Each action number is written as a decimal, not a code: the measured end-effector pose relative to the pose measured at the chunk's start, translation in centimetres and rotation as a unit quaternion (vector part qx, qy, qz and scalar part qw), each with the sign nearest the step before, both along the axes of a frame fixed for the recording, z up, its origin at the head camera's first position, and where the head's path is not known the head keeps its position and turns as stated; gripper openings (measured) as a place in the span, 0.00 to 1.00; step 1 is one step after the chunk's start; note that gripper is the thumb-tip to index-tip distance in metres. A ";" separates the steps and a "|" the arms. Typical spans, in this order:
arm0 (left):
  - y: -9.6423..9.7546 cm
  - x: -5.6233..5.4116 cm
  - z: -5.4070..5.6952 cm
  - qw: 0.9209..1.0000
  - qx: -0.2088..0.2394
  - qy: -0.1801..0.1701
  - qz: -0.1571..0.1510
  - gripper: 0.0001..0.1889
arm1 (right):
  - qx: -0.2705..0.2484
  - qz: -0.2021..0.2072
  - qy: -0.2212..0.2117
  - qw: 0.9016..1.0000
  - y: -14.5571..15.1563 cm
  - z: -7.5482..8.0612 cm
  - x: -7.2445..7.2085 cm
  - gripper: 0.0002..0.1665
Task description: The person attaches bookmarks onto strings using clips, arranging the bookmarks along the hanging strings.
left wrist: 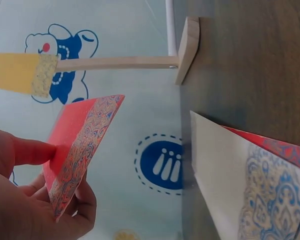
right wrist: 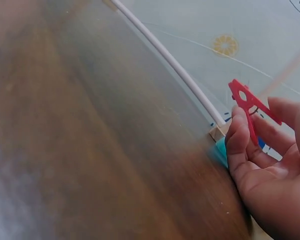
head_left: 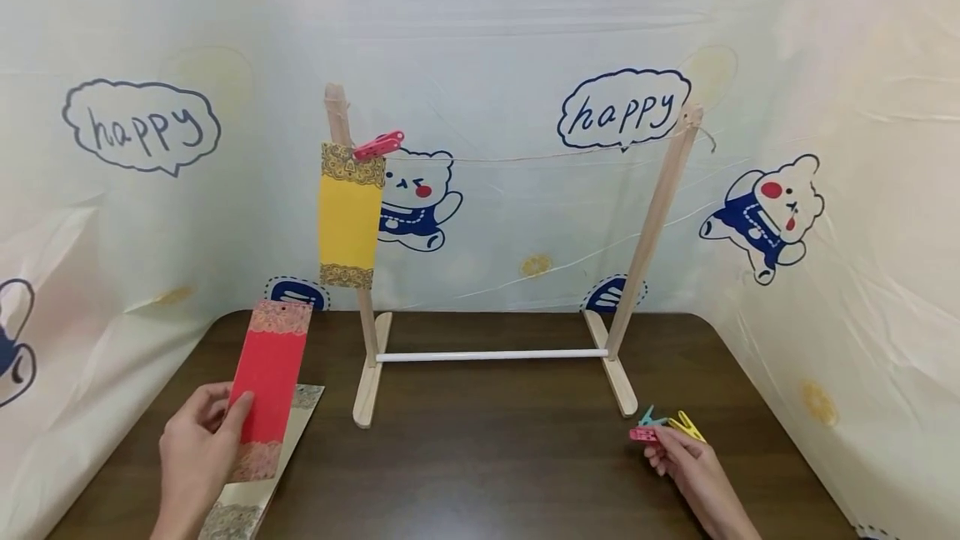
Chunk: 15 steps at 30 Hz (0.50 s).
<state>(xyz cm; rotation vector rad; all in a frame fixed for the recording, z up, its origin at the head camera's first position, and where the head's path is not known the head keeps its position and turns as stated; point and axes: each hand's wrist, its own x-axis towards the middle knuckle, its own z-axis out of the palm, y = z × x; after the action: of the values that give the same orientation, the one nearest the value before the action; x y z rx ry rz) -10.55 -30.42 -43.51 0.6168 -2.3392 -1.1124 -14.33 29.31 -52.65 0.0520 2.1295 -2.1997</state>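
My left hand (head_left: 198, 448) pinches a red card (head_left: 272, 373) with patterned bands at both ends, thumb on its front face. Under it on the table lies a cream card (head_left: 306, 397) with patterned ends; the left wrist view shows a red edge (left wrist: 295, 152) beneath that cream card. At the right, my right hand (head_left: 693, 465) holds a red clothespin (right wrist: 250, 107) between thumb and fingers. Beside that hand are a blue clothespin (head_left: 649, 418) and a yellow clothespin (head_left: 686, 425). A yellow card (head_left: 349, 219) hangs at the left post, clipped by another red clothespin (head_left: 378, 145).
A wooden stand has a left post (head_left: 368, 327), a right post (head_left: 652, 232), a string (head_left: 510, 159) between their tops and a white rod (head_left: 491, 355) low down. It stands on a dark wooden table (head_left: 480, 448). A printed curtain (head_left: 495, 48) surrounds the table's back and sides.
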 end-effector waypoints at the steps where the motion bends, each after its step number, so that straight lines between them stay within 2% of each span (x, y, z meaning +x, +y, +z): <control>1: 0.2 0.1 0.0 1.000 -0.001 0.003 0.004 0.16 | 0.008 -0.002 -0.001 1.000 0.0 0.1 0.0 0.25; 5: 0.6 0.5 0.0 1.000 -0.004 0.015 0.017 0.15 | 0.021 0.019 0.005 1.000 0.0 0.4 0.1 0.26; 8: 0.8 0.9 0.0 1.000 -0.007 0.023 0.015 0.14 | 0.035 0.033 0.004 0.999 -0.1 0.6 0.2 0.28; 12: 1.1 1.2 0.5 0.998 0.005 0.054 0.013 0.13 | 0.056 0.011 0.006 0.998 -0.3 1.1 0.1 0.26; 15: 1.3 1.3 1.0 0.996 0.024 0.087 0.006 0.12 | 0.069 -0.015 0.026 0.997 -0.6 1.8 -0.1 0.22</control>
<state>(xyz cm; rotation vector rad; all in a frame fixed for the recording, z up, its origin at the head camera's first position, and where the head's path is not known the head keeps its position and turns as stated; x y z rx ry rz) -9.26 -29.10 -42.47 0.5277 -2.1641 -1.1717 -14.47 28.71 -50.87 0.0374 2.3208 -2.0879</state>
